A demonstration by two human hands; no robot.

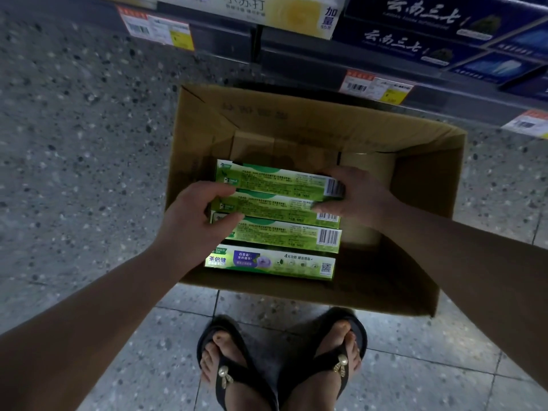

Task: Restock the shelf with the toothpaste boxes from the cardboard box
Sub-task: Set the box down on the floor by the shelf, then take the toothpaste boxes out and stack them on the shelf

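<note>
Behind the cardboard box (296,114), dark shelf (311,59)

A shop: shelves (385,63) with price tags (375,89) and stacked toothpaste cartons (415,28).

Both arms extended, left hand (192,215), right hand (358,194), fingers (335,175) curled

Four green toothpaste boxes (275,209) in one cardboard box (296,114); left hand (189,215), right hand (358,194); two sandals (226,381).
</note>
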